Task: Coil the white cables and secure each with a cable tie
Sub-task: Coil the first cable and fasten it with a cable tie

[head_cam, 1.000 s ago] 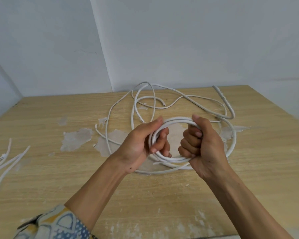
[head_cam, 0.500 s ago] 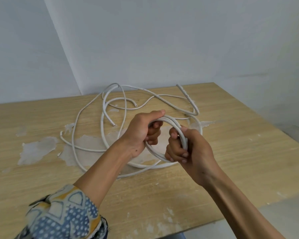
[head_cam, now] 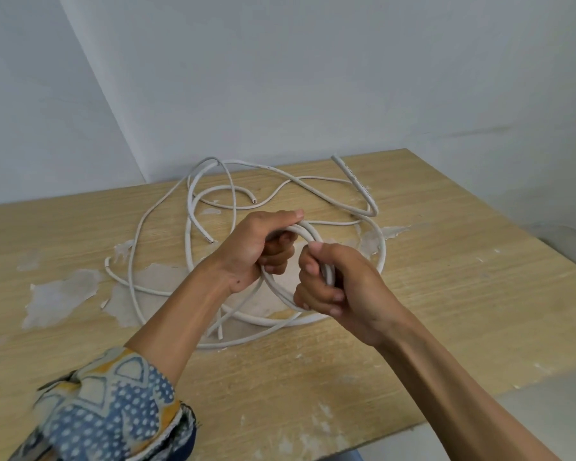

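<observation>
A smooth, round-sectioned white plastic cable (head_cam: 306, 230) is wound into a small coil of several loops held between both hands. The left grip (head_cam: 256, 247) curls round the coil at its 10 o'clock, and the right grip (head_cam: 340, 287) clenches round it at 4 o'clock. More loose white cable (head_cam: 355, 182) sprawls in slack curves toward 12 o'clock on the pale wood-grain laminate desk (head_cam: 446, 294), whose veneer has peeled in rough grey patches.

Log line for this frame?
stage: coiling | left hand: grips white cable coil | right hand: grips coil | loose white cable ends: on wooden table | tie: none seen
</observation>
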